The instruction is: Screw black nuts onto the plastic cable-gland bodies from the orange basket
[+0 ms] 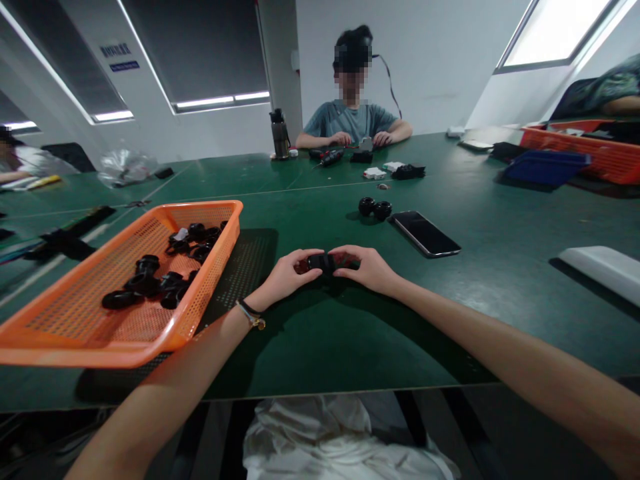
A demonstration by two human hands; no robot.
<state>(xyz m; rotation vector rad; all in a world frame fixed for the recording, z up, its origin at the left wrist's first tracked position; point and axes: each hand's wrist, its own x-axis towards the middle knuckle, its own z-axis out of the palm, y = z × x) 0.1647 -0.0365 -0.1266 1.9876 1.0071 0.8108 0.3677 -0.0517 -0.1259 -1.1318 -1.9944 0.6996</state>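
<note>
The left hand [293, 272] and right hand [373, 268] are holding a small dark piece [327, 263] between them at the near middle of the counter [310, 353].

From where I'm standing, the left fingers are pinching its left end and the right fingers are gripping its right end; the piece is showing black in the middle and reddish toward both ends. To the left, an orange basket [215, 283] is holding loose black tubular pieces [145, 283]. Beyond the right hand, a smartphone [425, 233] is lying flat, with two round black pieces [367, 206] sitting just beside its far left end. Across the far side, another person [350, 120] is sitting.
</note>
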